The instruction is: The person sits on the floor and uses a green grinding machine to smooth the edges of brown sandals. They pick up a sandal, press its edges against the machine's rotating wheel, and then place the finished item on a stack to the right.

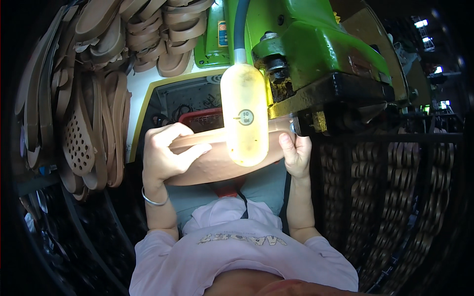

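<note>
A tan moulded shoe (207,165) is stretched sideways between my two hands, its sole side toward me and tilted. My left hand (170,153) grips one end, thumb on the near face and fingers curled over the top edge. With thumb and fingers, my right hand (297,153) pinches the other end, close beneath the black head of a green machine (301,39). A glowing oval lamp (244,140) hangs in front of the shoe's middle and hides part of it. Whether the right end touches the machine, I cannot tell.
Stacked tan shoes (170,29) and soles with holes (76,140) crowd the left side of the table. A red basket (200,120) lies beyond the shoe in a yellow-edged opening (143,106). Racks of shoes (360,197) stand at the right.
</note>
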`<state>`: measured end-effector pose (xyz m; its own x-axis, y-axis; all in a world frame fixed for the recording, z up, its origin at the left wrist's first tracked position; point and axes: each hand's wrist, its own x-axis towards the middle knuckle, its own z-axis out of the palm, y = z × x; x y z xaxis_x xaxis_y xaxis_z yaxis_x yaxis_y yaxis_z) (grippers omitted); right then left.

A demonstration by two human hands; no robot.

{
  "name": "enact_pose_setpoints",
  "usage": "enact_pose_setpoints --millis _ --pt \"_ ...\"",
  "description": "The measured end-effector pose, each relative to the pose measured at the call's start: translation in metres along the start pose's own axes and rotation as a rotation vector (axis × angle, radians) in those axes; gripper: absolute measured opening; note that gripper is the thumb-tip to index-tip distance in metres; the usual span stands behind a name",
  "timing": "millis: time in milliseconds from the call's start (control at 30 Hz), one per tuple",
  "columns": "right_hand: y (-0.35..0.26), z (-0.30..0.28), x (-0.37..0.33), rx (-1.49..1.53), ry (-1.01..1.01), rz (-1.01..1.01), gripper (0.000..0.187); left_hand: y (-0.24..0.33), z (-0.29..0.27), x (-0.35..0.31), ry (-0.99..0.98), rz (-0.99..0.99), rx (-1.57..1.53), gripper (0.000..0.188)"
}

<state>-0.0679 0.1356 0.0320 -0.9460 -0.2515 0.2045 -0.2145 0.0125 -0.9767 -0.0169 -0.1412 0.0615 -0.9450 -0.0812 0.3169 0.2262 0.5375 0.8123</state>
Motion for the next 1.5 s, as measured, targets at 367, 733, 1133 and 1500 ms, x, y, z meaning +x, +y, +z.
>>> enact_pose_setpoints --millis 367,733,1133,1500 --pt "0.016 0.025 -0.001 -0.042 -0.092 0.003 0.025 -0.007 -0.014 -0.053 0.063 -0.188 0.058 0.027" --pt "-0.005 0.048 0.007 -0.128 -0.024 -0.075 0.045 0.001 0.070 -0.119 0.102 -0.338 -0.274 0.024" --pt "0.033 -0.001 -0.015 0.024 0.035 -0.128 0.035 0.005 0.056 -0.064 0.122 0.154 0.166 0.039" --pt "0.055 -0.016 -0.024 0.126 0.131 -0.059 0.035 0.015 0.052 -0.042 0.142 0.189 0.212 0.035"
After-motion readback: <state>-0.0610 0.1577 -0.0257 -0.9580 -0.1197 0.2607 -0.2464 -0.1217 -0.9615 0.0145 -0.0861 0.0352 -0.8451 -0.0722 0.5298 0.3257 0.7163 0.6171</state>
